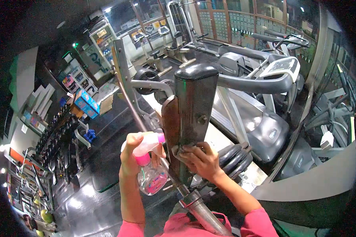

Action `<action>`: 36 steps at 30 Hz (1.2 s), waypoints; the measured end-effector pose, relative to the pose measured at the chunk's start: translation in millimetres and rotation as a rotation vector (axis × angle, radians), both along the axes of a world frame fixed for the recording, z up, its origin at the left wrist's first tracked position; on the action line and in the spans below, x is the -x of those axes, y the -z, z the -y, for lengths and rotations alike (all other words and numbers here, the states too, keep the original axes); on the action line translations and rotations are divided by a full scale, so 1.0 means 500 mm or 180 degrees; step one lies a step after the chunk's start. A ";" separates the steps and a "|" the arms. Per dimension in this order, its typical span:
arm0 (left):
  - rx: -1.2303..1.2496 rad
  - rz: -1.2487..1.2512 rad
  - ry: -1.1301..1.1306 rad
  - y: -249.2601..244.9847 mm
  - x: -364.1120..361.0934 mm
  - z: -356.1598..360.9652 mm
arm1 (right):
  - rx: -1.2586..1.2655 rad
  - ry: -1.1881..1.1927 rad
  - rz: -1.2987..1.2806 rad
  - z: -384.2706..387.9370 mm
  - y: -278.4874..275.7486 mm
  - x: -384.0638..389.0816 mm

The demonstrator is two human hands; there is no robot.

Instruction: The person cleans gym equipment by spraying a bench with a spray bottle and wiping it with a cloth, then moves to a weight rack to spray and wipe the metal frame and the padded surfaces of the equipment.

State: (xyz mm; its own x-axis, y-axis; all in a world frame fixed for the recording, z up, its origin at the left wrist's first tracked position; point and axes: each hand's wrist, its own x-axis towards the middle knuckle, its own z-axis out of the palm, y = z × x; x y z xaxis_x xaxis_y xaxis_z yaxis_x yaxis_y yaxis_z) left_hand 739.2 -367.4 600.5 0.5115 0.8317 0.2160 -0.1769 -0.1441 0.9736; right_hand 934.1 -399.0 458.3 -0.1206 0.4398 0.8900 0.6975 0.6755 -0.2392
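Observation:
My left hand (131, 152) is wrapped around the neck of a clear spray bottle (151, 179) with a pink collar, a pink nozzle and a whitish trigger head. Some liquid shows inside it. Beside the bottle stands a glossy dark upright post (194, 106) with a rounded black top. My right hand (201, 160) presses a small greyish cloth (178, 151) against the lower part of this post, its fingers bent and covering most of the cloth. A metal barbell (201, 215) runs diagonally past the post, close below both hands.
Black weight plates (233, 158) sit right of the post, in front of a treadmill (257, 118). At left are a dumbbell rack (57, 138) and a blue box (86, 103). Exercise bikes (154, 63) stand at the back; a mirror (324, 130) lines the right.

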 end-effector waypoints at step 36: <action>-0.0140 -0.1209 -0.0524 0.085 -0.025 0.052 | -0.0009 -0.0540 -0.0128 -0.012 0.085 -0.038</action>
